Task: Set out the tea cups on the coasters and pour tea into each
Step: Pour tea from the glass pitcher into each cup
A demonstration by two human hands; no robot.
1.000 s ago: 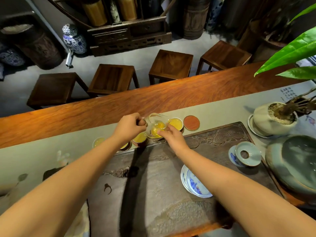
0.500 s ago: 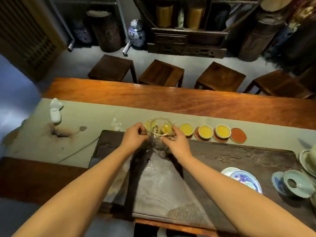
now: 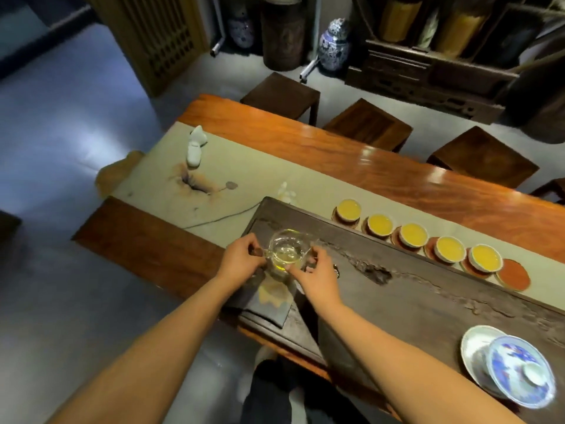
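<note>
Glass pitcher, nearly drained, held upright between both hands over the near-left end of the dark tea tray: left hand pinches its handle, right hand steadies the wall. The row of five filled tea cups runs away rightward along the desk, its long axis slanting toward the right hand (the nearer one). Six coasters; the last coaster stands bare.
</note>
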